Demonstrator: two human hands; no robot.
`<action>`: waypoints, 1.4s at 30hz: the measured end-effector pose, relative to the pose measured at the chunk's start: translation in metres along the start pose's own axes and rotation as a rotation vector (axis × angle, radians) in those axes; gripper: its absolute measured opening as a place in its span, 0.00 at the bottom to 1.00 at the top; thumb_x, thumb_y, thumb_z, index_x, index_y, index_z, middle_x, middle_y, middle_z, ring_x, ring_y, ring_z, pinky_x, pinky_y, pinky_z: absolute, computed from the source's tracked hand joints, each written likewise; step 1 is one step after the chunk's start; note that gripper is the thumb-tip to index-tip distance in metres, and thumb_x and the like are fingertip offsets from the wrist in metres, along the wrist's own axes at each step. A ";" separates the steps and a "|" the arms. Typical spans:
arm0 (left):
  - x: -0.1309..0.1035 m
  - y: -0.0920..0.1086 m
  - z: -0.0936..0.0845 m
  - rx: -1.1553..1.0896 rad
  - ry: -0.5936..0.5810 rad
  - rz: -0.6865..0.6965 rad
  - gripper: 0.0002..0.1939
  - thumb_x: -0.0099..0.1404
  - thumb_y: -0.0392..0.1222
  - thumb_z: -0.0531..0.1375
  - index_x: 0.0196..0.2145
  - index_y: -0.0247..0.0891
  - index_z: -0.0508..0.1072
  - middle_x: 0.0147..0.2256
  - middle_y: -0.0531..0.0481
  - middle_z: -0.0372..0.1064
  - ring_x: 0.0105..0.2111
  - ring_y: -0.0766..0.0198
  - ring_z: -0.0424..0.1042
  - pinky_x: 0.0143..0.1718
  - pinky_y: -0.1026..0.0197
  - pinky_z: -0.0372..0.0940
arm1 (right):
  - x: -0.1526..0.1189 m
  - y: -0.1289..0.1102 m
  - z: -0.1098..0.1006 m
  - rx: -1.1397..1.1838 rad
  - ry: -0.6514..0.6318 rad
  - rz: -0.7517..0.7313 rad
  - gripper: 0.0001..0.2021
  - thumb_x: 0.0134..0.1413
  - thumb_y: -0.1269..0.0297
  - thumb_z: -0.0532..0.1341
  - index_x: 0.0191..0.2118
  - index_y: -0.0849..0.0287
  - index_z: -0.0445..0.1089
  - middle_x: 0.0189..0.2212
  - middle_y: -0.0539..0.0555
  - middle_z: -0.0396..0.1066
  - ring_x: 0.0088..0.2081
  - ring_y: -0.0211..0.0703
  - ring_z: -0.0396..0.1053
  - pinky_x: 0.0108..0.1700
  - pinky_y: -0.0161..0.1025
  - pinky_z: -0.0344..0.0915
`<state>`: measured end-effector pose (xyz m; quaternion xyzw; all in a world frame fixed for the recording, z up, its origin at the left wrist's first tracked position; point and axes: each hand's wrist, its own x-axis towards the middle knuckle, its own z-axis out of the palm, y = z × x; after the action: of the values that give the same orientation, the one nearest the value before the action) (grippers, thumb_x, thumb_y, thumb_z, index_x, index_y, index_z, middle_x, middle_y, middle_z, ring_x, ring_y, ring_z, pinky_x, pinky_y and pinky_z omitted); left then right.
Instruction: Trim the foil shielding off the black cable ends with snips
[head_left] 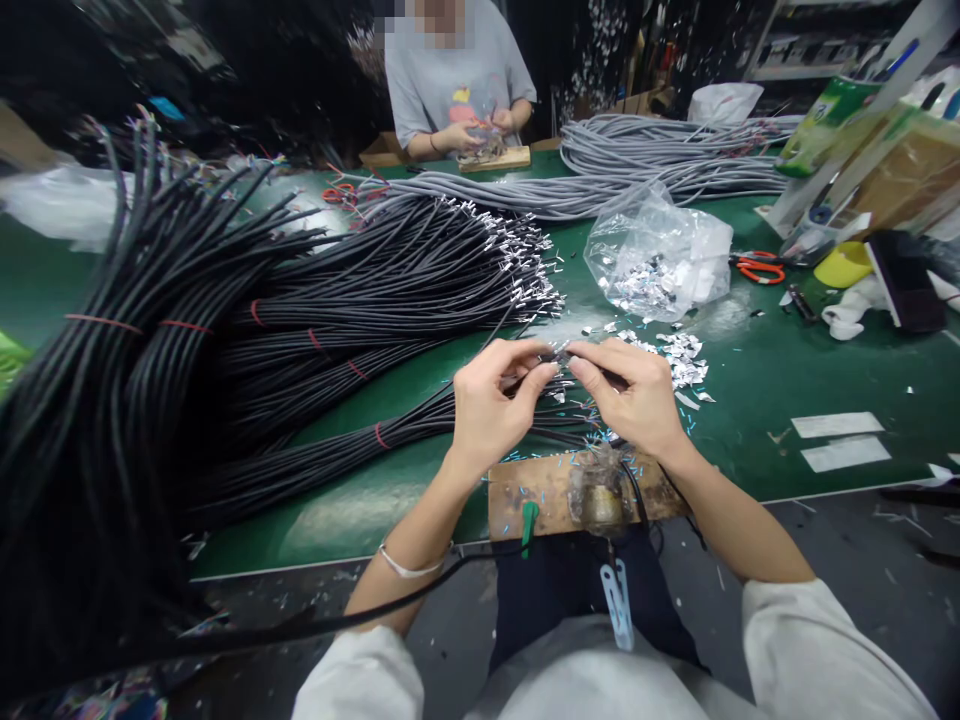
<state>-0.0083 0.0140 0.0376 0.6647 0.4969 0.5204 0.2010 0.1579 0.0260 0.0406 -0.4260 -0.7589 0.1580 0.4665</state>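
My left hand (499,400) and my right hand (630,390) meet fingertip to fingertip above the front of the green table. Each is pinched closed; the left has the end of a black cable between thumb and fingers. What the right fingers hold is small and mostly hidden, with a dark piece showing under them. Below the hands lies a tied bundle of black cables (420,415), its stripped ends pointing right. A wooden board (544,490) with a small metal fixture (602,500) sits at the table edge just in front of me.
Large black cable bundles (390,265) fill the left. Grey cables (637,150) lie at the back, near a person (461,90) working opposite. A plastic bag of scraps (660,255), orange-handled scissors (761,267), a phone (906,280) and white labels (840,440) are on the right.
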 end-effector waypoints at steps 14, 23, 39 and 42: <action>0.003 0.004 -0.013 -0.251 -0.325 -0.099 0.24 0.66 0.54 0.51 0.19 0.36 0.64 0.18 0.54 0.55 0.18 0.72 0.53 0.20 0.65 0.50 | 0.005 0.000 -0.012 0.200 -0.023 -0.106 0.13 0.52 0.60 0.64 0.44 0.52 0.74 0.34 0.51 0.74 0.31 0.38 0.69 0.32 0.37 0.65; 0.003 0.004 -0.010 -0.523 -0.604 -0.350 0.26 0.61 0.61 0.54 0.18 0.37 0.58 0.16 0.59 0.43 0.13 0.76 0.40 0.14 0.67 0.36 | -0.002 0.006 -0.002 0.057 0.058 -0.361 0.09 0.55 0.71 0.58 0.39 0.53 0.72 0.34 0.52 0.72 0.33 0.39 0.69 0.33 0.38 0.65; 0.006 0.001 -0.009 -0.552 -0.358 -0.287 0.23 0.61 0.55 0.58 0.19 0.34 0.62 0.17 0.57 0.55 0.12 0.78 0.53 0.12 0.70 0.45 | 0.002 0.004 0.008 0.386 0.116 0.039 0.09 0.51 0.70 0.62 0.38 0.56 0.76 0.33 0.50 0.76 0.33 0.36 0.72 0.34 0.35 0.69; 0.005 0.003 -0.010 -0.555 -0.498 -0.308 0.25 0.63 0.56 0.56 0.17 0.35 0.58 0.16 0.59 0.51 0.10 0.78 0.54 0.11 0.70 0.43 | -0.001 0.004 0.004 0.406 0.061 -0.027 0.12 0.52 0.70 0.62 0.42 0.53 0.76 0.35 0.49 0.78 0.35 0.38 0.75 0.37 0.36 0.73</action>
<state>-0.0161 0.0150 0.0463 0.6088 0.3675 0.4214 0.5628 0.1567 0.0281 0.0358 -0.3176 -0.7027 0.2885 0.5675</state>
